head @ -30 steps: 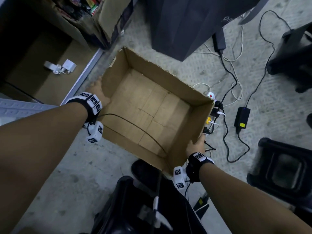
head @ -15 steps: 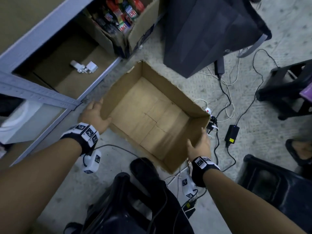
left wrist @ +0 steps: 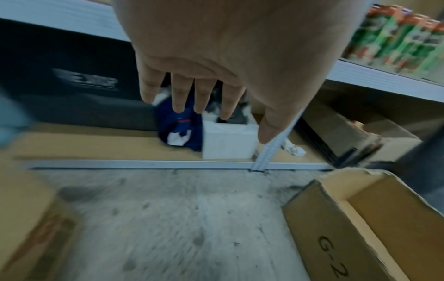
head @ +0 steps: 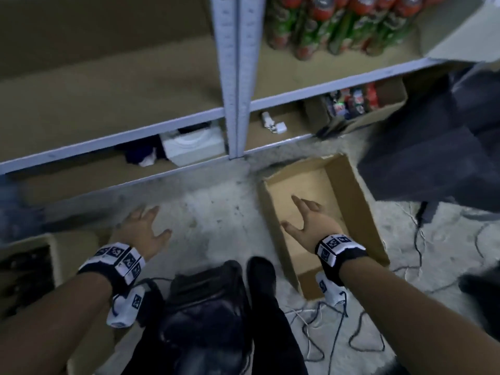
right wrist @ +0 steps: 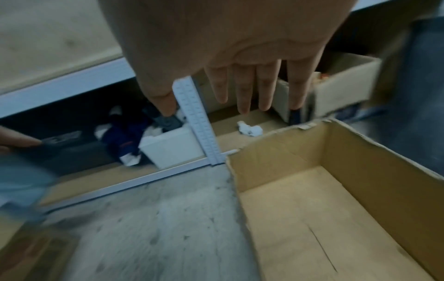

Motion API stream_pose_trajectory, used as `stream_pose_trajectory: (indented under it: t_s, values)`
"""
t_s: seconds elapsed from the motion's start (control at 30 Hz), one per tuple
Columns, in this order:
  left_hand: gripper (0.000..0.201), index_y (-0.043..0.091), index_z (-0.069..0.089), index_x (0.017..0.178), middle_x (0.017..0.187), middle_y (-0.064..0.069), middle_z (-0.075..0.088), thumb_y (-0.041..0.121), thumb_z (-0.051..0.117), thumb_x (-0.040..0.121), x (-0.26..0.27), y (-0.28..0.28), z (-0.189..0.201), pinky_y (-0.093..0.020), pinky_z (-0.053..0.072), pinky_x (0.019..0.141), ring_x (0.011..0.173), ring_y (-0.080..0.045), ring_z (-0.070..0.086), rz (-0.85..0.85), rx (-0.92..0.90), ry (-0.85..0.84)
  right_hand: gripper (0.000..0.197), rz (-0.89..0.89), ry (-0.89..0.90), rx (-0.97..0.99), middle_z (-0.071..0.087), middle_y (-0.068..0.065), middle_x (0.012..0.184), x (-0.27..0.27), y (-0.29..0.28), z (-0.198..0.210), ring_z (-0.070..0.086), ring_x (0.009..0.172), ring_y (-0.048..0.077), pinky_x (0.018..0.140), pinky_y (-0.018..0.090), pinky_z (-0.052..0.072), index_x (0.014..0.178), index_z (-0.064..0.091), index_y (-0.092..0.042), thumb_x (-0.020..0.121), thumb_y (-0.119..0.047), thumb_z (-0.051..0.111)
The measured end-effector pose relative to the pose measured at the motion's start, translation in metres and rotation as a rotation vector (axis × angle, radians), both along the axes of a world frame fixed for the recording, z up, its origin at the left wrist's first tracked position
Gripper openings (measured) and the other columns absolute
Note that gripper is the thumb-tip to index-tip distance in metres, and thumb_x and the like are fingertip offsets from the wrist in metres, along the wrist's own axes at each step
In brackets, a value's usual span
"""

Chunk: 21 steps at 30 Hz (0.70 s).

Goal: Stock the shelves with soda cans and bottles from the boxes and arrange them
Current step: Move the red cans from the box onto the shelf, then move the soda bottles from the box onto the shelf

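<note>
Head view shows my left hand (head: pixel 143 231) and right hand (head: pixel 311 223) spread, holding nothing, since the cardboard box (head: pixel 357 201) sits emptied.

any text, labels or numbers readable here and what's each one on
"G-2": hand-written on the outer side wall of the empty cardboard box on the floor; the mark runs to the frame edge, so more may follow.
White logo on the black case on the bottom shelf: too blurred to read.
Labels on the green and red bottles on the upper shelf: too blurred to read.
Square coded markers on the wristbands: patterns, no words.
</note>
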<state>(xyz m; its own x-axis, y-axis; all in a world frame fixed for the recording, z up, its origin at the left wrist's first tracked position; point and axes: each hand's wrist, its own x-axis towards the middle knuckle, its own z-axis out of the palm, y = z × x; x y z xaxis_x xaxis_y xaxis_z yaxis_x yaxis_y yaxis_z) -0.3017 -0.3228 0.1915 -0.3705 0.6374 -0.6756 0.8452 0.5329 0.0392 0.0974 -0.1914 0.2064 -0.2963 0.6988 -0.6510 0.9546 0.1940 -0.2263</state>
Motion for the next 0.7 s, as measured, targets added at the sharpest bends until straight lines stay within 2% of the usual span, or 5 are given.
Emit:
stream_pose_trajectory:
  t_s: [0.13,0.23,0.37,0.5,0.7]
  values:
    - [0.082,0.025,0.030,0.157,0.158,-0.012,0.039,0.065,0.053,0.090,-0.042,-0.071,0.027,-0.046,0.042,0.109,0.136,-0.036,0.046,0.219,0.001,0.005,0.088,0.302,-0.025,-0.009,0.025,0.002,0.166,-0.083,0.022,0.026,0.022,0.152,0.026,0.121,0.043,0.028,0.163,0.013,-0.024,0.094,-0.071,0.041]
    - [0.081,0.024,0.025,0.158,0.164,-0.007,0.025,0.062,0.053,0.092,-0.061,-0.132,0.041,-0.045,0.041,0.109,0.141,-0.034,0.040,0.369,-0.038,0.041,0.091,0.535,-0.017,-0.027,0.026,0.002,0.166,-0.146,0.023,0.033,0.027,0.151,0.027,0.120,0.044,0.031,0.162,0.010,-0.027,0.092,-0.078,0.037]
    - [0.107,0.020,0.036,0.149,0.157,-0.013,0.032,0.094,0.028,0.072,-0.071,-0.222,0.051,-0.050,0.044,0.105,0.131,-0.037,0.047,0.634,-0.051,0.023,0.093,0.791,0.006,-0.045,0.029,0.004,0.165,-0.226,0.003,0.036,0.033,0.148,0.028,0.115,0.045,0.038,0.163,0.007,-0.028,0.092,-0.080,0.037]
    - [0.089,0.027,0.022,0.159,0.164,-0.007,0.021,0.071,0.052,0.088,-0.077,-0.294,0.057,-0.043,0.042,0.108,0.141,-0.035,0.038,0.881,-0.092,0.010,0.092,0.963,-0.002,-0.047,0.026,0.003,0.166,-0.306,-0.041,0.035,0.029,0.150,0.026,0.117,0.045,0.034,0.163,0.009,-0.028,0.093,-0.077,0.041]
    - [0.096,0.029,0.018,0.160,0.164,-0.010,0.023,0.082,0.043,0.083,-0.075,-0.405,0.039,-0.050,0.039,0.112,0.141,-0.038,0.039,1.207,-0.080,0.033,0.091,1.157,-0.040,-0.018,0.026,0.004,0.166,-0.420,-0.123,0.020,0.030,0.149,0.027,0.112,0.043,0.039,0.163,0.012,-0.028,0.092,-0.075,0.045]
